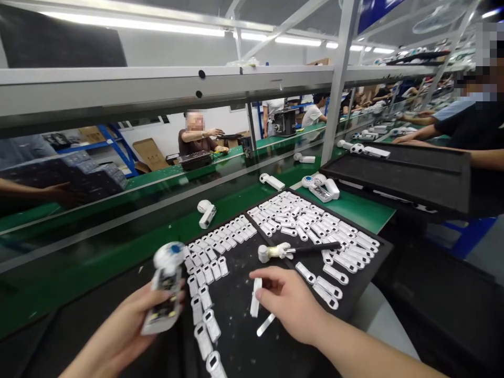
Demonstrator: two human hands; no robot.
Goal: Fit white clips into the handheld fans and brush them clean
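My left hand (136,310) is wrapped round a white handheld fan (168,258) with a blue centre, slightly blurred. The fan's handle lies open, its dark inside and yellowish spots exposed. Over the black tray (240,336), my right hand (289,302) pinches a small white cover piece (255,299) between thumb and fingers. A thin white strip (265,324) lies just below that hand. Beyond it rests a hammer-like tool (277,252) with a black handle and a pale, partly wrapped head. Rows of white covers (208,273) with dark square windows line the tray's left part.
More white covers (315,223) crowd the tray's right part. Along the green conveyor belt (129,236) lie several white fans (207,212). Stacked black trays (409,168) stand at right, beside a co-worker. A metal post (340,84) rises ahead, and people sit across the line.
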